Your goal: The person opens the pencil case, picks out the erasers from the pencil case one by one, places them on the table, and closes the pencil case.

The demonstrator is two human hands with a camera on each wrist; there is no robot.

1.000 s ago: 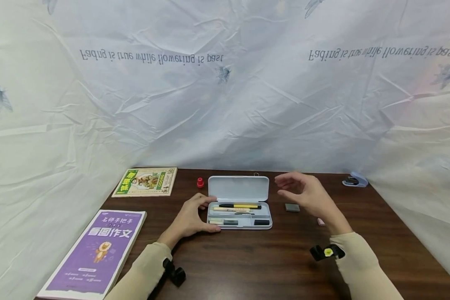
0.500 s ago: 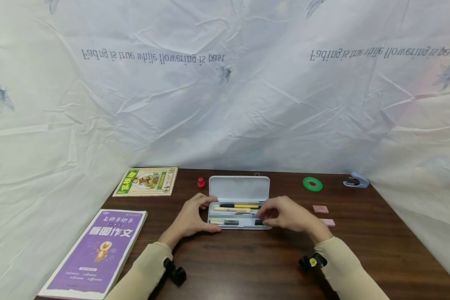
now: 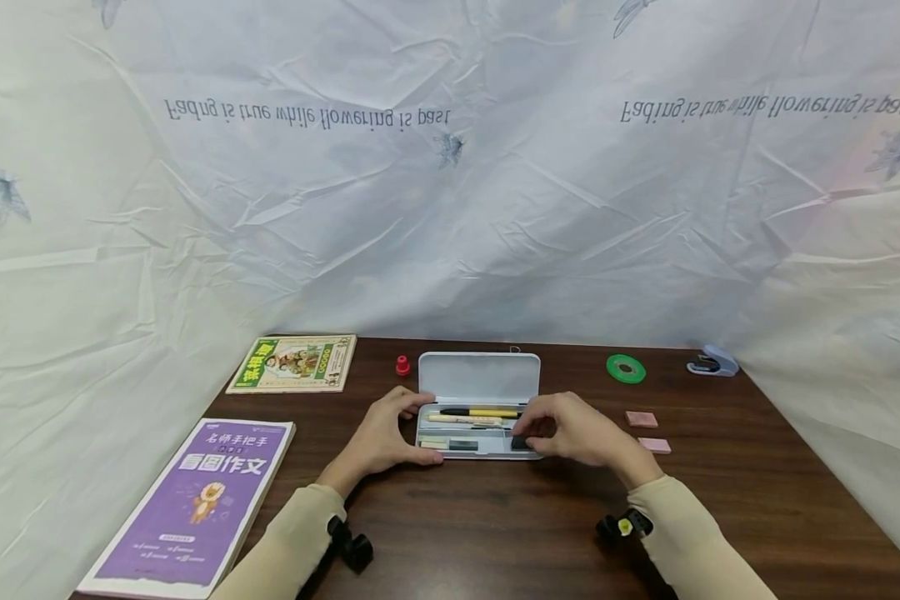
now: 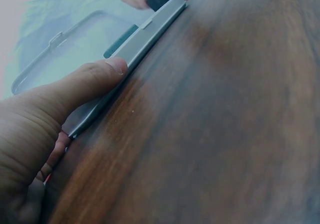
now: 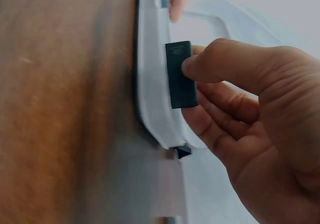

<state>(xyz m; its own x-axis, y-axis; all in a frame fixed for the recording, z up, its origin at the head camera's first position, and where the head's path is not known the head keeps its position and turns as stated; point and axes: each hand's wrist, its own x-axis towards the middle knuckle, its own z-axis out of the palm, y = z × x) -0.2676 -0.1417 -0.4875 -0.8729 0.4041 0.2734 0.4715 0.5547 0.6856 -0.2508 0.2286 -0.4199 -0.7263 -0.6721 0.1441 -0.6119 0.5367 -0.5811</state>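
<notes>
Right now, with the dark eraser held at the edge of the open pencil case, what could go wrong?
1. The right hand pinches the dark eraser on the front rim of the pencil case, not yet inside; it might slip out onto the table.
2. A second dark block and pens already fill the tray, so the eraser may jam.
3. Only the left hand steadies the light case; a push could slide it.

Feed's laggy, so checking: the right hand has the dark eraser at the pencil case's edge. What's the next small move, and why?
Probably lower the dark eraser into the open pencil case and let go: the right hand pinches it just over the tray's right end, while the left hand steadies the case.
</notes>
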